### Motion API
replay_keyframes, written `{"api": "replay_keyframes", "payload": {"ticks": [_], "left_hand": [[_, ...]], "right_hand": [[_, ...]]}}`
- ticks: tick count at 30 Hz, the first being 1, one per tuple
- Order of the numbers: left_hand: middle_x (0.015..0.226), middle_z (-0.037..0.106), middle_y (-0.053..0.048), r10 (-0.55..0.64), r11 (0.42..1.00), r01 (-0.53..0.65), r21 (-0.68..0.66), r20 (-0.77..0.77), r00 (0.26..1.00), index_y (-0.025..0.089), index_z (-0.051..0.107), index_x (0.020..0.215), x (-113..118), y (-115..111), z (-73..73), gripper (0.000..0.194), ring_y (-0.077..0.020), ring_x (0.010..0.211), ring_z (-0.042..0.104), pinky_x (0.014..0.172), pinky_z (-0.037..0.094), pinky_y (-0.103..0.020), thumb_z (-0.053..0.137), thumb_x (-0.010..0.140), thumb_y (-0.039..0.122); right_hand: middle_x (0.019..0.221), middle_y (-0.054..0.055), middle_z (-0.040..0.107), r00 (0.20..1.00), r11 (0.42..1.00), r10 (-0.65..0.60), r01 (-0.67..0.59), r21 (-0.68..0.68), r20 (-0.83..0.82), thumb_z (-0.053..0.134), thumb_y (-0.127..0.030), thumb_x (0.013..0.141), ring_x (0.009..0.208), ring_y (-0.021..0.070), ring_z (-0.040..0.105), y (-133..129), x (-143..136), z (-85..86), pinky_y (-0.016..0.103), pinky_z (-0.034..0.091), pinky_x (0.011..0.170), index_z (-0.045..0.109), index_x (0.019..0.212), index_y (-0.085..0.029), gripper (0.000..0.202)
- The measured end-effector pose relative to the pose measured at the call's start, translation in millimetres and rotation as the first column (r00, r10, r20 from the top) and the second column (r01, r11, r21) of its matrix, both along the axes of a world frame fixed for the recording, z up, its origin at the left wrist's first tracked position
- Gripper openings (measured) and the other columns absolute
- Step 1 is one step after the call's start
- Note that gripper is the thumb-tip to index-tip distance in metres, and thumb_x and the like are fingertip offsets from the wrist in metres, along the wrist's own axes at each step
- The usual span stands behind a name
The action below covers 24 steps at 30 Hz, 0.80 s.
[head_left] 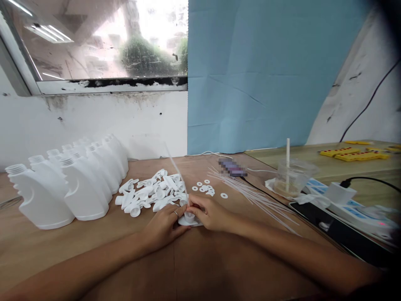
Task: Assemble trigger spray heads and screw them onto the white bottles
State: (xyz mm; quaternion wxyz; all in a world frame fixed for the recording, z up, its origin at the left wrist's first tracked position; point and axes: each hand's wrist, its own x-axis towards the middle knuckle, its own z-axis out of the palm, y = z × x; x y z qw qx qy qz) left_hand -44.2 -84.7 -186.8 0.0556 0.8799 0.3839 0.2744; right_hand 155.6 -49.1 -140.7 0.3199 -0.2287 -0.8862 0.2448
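Note:
In the head view, my left hand (161,223) presses a white trigger-sprayer head (184,221) against the table, its fingers closed around the near side. My right hand (214,213) pinches the lower end of a thin translucent tube (176,165) at the sprayer head. The tube stands up and leans left; fingers hide where its end meets the head. Just beyond both hands lies a pile of white sprayer heads (144,194). Several flat white washers (205,188) are scattered behind my right hand. Loose thin tubes (250,192) fan out to its right.
White bottles (86,192) without caps stand in rows at the left. Towards the right are a phone (232,167), a plastic cup (294,177) with a straw, and a power strip (363,215) with cables. Yellow pieces (360,155) lie on the far-right table.

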Motion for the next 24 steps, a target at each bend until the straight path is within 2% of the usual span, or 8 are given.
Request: {"api": "replay_keyframes", "payload": {"ticks": [4,9,12,16,20,22,23,24], "left_hand": [[0.104,0.064,-0.007,-0.013,0.999,0.013,0.033,-0.002,1.000,0.021,0.051,0.122,2.7,-3.3,6.2,0.037,-0.0232,0.094,0.057,0.081,0.046,-0.036,0.059,0.088,0.030],[0.108,0.064,-0.005,-0.031,0.997,0.030,0.068,0.012,0.999,0.021,0.046,0.123,4.3,-9.0,17.5,0.035,-0.0211,0.091,0.057,0.085,0.042,-0.038,0.056,0.090,0.027],[0.108,0.063,-0.004,-0.018,0.999,0.015,0.030,0.111,0.994,0.022,0.046,0.118,3.3,-10.7,19.4,0.030,-0.0207,0.094,0.056,0.084,0.043,-0.036,0.055,0.090,0.027],[0.106,0.061,-0.006,0.097,0.995,-0.102,0.009,0.217,0.971,0.021,0.046,0.117,3.9,-13.6,15.6,0.033,-0.0221,0.099,0.054,0.083,0.046,-0.035,0.059,0.088,0.030],[0.112,0.059,-0.009,0.122,0.980,-0.136,0.145,0.105,0.987,0.021,0.042,0.123,-6.6,-20.8,25.0,0.047,-0.0236,0.103,0.054,0.087,0.045,-0.038,0.064,0.084,0.033],[0.117,0.056,-0.012,0.179,0.910,-0.180,0.374,0.038,0.983,0.020,0.038,0.128,-27.1,-24.7,38.4,0.054,-0.0252,0.109,0.051,0.093,0.041,-0.041,0.065,0.082,0.029],[0.117,0.056,-0.012,0.239,0.826,-0.213,0.522,0.018,0.971,0.020,0.037,0.128,-42.1,-26.3,46.5,0.055,-0.0258,0.110,0.051,0.095,0.039,-0.043,0.066,0.081,0.025],[0.115,0.056,-0.011,0.323,0.689,-0.262,0.675,0.037,0.946,0.022,0.039,0.126,-59.6,-27.8,55.1,0.055,-0.0263,0.109,0.052,0.096,0.037,-0.045,0.068,0.079,0.023]], "right_hand": [[0.065,-0.003,0.045,0.999,0.999,-0.006,0.008,-0.036,0.050,0.050,-0.019,0.087,0.061,0.0112,0.041,3.1,1.3,-5.9,0.023,0.030,0.057,0.044,0.069,-0.018,0.019],[0.080,0.000,0.051,0.990,0.978,0.092,-0.110,-0.177,-0.110,0.052,-0.034,0.090,0.075,0.0140,0.048,3.7,11.1,-24.2,0.026,0.038,0.069,0.053,0.089,-0.019,0.015],[0.089,-0.001,0.052,0.972,0.948,0.087,-0.147,-0.282,-0.217,0.074,-0.035,0.074,0.078,0.0144,0.049,6.2,16.2,-32.5,0.026,0.040,0.070,0.046,0.115,-0.023,0.052],[0.089,0.001,0.057,0.965,0.886,0.011,-0.131,-0.445,-0.263,0.079,-0.036,0.067,0.081,0.0167,0.054,10.4,18.3,-33.5,0.028,0.042,0.072,0.056,0.096,-0.020,0.040],[0.099,0.005,0.063,0.945,0.822,-0.017,-0.172,-0.542,-0.327,0.078,-0.037,0.067,0.093,0.0211,0.059,10.9,22.3,-24.2,0.032,0.045,0.080,0.059,0.089,-0.019,0.034],[0.105,0.004,0.064,0.924,0.799,-0.083,-0.162,-0.579,-0.372,0.079,-0.035,0.066,0.096,0.0218,0.061,12.6,27.5,-16.8,0.032,0.046,0.082,0.057,0.089,-0.021,0.035],[0.104,0.003,0.065,0.908,0.789,-0.130,-0.149,-0.596,-0.399,0.079,-0.034,0.066,0.094,0.0210,0.061,14.6,30.7,-12.8,0.032,0.046,0.082,0.057,0.089,-0.021,0.034],[0.100,0.002,0.066,0.885,0.784,-0.177,-0.138,-0.605,-0.431,0.079,-0.032,0.067,0.090,0.0196,0.062,17.5,33.9,-8.8,0.031,0.047,0.080,0.057,0.089,-0.022,0.033]]}}
